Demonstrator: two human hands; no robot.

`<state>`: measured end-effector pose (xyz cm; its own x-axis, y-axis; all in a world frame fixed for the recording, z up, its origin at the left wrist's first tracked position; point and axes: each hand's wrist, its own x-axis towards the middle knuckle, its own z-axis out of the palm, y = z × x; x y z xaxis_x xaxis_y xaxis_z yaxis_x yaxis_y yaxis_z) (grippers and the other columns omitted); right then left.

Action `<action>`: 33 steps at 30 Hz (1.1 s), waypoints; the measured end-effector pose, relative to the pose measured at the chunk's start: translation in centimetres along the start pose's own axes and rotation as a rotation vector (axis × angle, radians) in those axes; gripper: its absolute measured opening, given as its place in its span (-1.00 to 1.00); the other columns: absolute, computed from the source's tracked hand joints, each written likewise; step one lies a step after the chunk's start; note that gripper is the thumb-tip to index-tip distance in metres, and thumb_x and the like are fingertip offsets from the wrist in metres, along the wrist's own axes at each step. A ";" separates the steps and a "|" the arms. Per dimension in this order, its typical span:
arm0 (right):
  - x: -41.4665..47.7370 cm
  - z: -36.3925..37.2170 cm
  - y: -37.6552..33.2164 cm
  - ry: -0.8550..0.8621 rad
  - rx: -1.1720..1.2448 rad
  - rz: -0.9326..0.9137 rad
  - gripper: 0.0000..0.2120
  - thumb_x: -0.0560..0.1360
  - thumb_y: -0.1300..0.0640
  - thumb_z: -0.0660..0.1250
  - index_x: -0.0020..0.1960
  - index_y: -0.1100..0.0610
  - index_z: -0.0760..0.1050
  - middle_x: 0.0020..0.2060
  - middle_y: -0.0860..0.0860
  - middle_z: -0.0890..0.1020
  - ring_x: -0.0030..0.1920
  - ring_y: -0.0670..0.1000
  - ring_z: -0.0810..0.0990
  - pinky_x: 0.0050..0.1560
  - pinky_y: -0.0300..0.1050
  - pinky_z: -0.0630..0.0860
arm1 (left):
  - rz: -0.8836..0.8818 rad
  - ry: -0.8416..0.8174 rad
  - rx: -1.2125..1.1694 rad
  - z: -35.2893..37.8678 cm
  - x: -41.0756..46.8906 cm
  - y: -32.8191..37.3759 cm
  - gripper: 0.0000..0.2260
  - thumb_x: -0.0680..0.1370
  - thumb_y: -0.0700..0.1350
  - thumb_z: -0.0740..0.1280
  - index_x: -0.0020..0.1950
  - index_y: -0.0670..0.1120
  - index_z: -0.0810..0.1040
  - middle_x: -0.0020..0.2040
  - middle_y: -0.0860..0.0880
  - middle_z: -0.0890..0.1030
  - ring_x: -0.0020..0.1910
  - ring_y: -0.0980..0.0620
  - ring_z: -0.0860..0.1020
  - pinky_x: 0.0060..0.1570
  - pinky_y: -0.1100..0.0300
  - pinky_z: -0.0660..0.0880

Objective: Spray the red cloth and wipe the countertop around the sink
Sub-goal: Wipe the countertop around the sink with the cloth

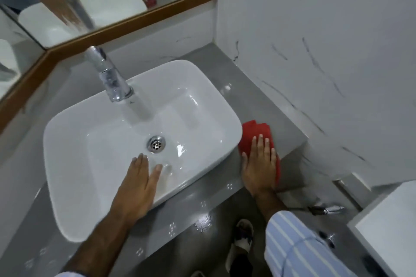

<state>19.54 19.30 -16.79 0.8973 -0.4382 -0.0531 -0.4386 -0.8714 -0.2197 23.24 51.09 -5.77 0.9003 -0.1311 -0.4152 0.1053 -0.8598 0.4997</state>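
Grey countertop in a corner of white marble-veined wall, wood-framed mirror behind. White rectangular vessel sink sits on the counter; chrome faucet stands at its back rim, drain at centre. Left hand lies flat over the sink's near rim, fingers spread and extended into the basin, gripping nothing. Right hand is pressed palm-down, fingers straight and close together, on the red cloth (folded, touching the sink's right wall). Striped sleeve at lower right.
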 end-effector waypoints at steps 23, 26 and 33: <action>-10.5 3.9 -4.5 0.005 0.074 -0.479 -0.39 0.70 -0.12 0.02 0.61 0.24 0.22 0.61 0.19 0.27 0.65 0.15 0.17 0.58 0.23 0.24 | 0.004 0.201 0.225 -4.2 -6.0 -8.0 -0.32 0.62 0.37 -0.17 0.37 0.10 0.58 0.36 0.08 0.63 0.34 -0.02 0.56 0.26 0.09 0.41; -8.6 3.4 -2.9 0.050 0.028 -0.345 -0.39 0.70 -0.06 0.06 0.62 0.28 0.19 0.62 0.23 0.24 0.64 0.19 0.18 0.57 0.25 0.23 | 0.001 0.244 0.237 -4.0 -6.0 -8.2 -0.35 0.64 0.34 -0.15 0.33 0.09 0.61 0.30 0.06 0.67 0.28 -0.04 0.59 0.16 0.14 0.39; -16.0 6.5 -10.6 -0.008 0.105 -0.407 -0.38 0.70 -0.07 0.05 0.63 0.28 0.14 0.64 0.23 0.18 0.66 0.19 0.09 0.63 0.21 0.11 | 0.018 0.308 0.260 -3.9 -5.9 -8.4 -0.27 0.63 0.36 -0.19 0.21 0.02 0.67 0.14 -0.06 0.72 0.19 -0.14 0.63 0.17 -0.01 0.50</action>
<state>10.14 36.98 -19.91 0.9969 -0.0605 0.0509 -0.0409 -0.9458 -0.3221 18.68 60.99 -4.53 0.9897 -0.0272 -0.1406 0.0134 -0.9601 0.2794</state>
